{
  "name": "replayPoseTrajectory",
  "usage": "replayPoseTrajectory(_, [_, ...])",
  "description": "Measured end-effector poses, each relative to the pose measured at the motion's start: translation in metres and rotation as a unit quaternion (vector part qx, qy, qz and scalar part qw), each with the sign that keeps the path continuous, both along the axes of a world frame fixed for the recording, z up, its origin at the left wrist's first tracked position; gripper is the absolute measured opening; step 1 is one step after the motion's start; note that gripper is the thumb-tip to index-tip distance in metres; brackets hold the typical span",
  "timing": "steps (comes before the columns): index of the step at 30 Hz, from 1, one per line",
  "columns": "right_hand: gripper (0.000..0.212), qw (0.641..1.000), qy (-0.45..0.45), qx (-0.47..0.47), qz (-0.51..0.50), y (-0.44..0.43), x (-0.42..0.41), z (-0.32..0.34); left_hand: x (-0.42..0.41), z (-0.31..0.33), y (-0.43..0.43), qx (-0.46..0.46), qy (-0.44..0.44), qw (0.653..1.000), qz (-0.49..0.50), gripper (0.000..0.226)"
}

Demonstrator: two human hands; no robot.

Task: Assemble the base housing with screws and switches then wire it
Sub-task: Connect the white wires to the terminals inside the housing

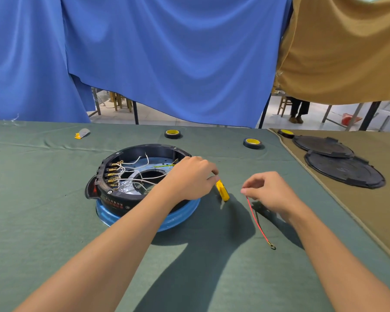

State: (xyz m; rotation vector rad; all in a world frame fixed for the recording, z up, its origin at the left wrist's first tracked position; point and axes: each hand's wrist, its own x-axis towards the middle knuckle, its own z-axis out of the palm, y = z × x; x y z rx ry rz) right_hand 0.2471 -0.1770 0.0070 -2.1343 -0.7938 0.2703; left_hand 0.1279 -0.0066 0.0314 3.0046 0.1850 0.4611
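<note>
1. Centrally, I see the round black plastic base housing (115, 197) lying open side up on the green cloth table (54, 221). It sits on a glossy blue ring (109, 218), left of centre.
2. Inside it, thin white wires (142, 164) loop over a shiny metal floor (126, 185) to a row of brass terminals (112, 175) along the left wall.
3. The left hand (189, 176) reaches over the housing's right rim, fingertips pinching the top of a blocky yellow plastic tool (223, 191) that stands tilted on the cloth.
4. The right hand (268, 191), apart from the left, pinches one end of a thin red wire (256, 218). I follow the wire toward the camera to a small metal ring lug (272, 246) on the cloth.
5. Farther off lie three black tape rolls with yellow cores (172, 133). To the right, two flat round black covers (345, 172) overlap on a tan cloth (369, 210).
6. Smooth blue fabric (167, 52) and tan fabric (347, 52) hang behind.
</note>
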Motion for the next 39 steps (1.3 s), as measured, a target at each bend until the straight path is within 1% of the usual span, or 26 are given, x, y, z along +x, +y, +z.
replayPoseTrajectory(2, [0.009, 0.992, 0.07, 0.102, 0.019, 0.0, -0.004, 0.015, -0.002, 0.002, -0.002, -0.005, -0.045, 0.999, -0.014, 0.032])
replayPoseTrajectory(4, [0.006, 0.982, 0.093, 0.163, 0.03, 0.003, -0.008, 0.031, -0.005, 0.004, -0.005, -0.042, -0.098, 0.994, -0.024, 0.032])
replayPoseTrajectory(7, [0.011, 0.966, 0.099, 0.238, 0.031, 0.014, -0.016, 0.052, -0.01, 0.01, -0.007, -0.168, -0.151, 0.974, -0.019, 0.03])
replayPoseTrajectory(9, [0.01, 0.955, 0.109, 0.275, 0.03, 0.024, -0.02, 0.063, -0.011, 0.016, -0.006, -0.226, -0.167, 0.96, -0.017, 0.026])
replayPoseTrajectory(13, [0.009, 0.931, 0.126, 0.343, 0.018, 0.045, -0.03, 0.075, -0.011, 0.034, 0.0, -0.229, -0.196, 0.953, 0.009, 0.018])
replayPoseTrajectory(17, [0.007, 0.908, 0.137, 0.395, 0.017, 0.061, -0.039, 0.08, -0.014, 0.051, 0.008, -0.207, -0.237, 0.948, 0.044, 0.018])
replayPoseTrajectory(21, [0.006, 0.909, 0.138, 0.392, 0.034, 0.078, -0.048, 0.072, -0.019, 0.057, 0.013, -0.175, -0.256, 0.95, 0.036, 0.017])
replayPoseTrajectory(24, [0.01, 0.913, 0.148, 0.379, 0.027, 0.088, -0.05, 0.059, -0.023, 0.052, 0.023, -0.14, -0.253, 0.955, 0.058, 0.017])
replayPoseTrajectory(27, [0.015, 0.939, 0.106, 0.326, -0.028, 0.097, -0.045, 0.037, -0.028, 0.041, 0.038, -0.127, -0.211, 0.964, 0.102, 0.018])
replayPoseTrajectory(30, [0.016, 0.96, 0.074, 0.266, -0.042, 0.105, -0.045, 0.016, -0.033, 0.028, 0.05, -0.15, -0.159, 0.966, 0.141, 0.018])
replayPoseTrajectory(32, [0.019, 0.966, 0.056, 0.249, -0.045, 0.11, -0.045, 0.009, -0.035, 0.022, 0.055, -0.175, -0.135, 0.963, 0.152, 0.016])
replayPoseTrajectory(34, [0.018, 0.968, 0.042, 0.241, -0.053, 0.115, -0.044, 0.006, -0.035, 0.018, 0.057, -0.186, -0.105, 0.965, 0.155, 0.015])
replayPoseTrajectory(39, [0.014, 0.975, 0.042, 0.213, -0.042, 0.123, -0.042, -0.002, -0.032, 0.014, 0.062, -0.192, -0.047, 0.967, 0.159, 0.01])
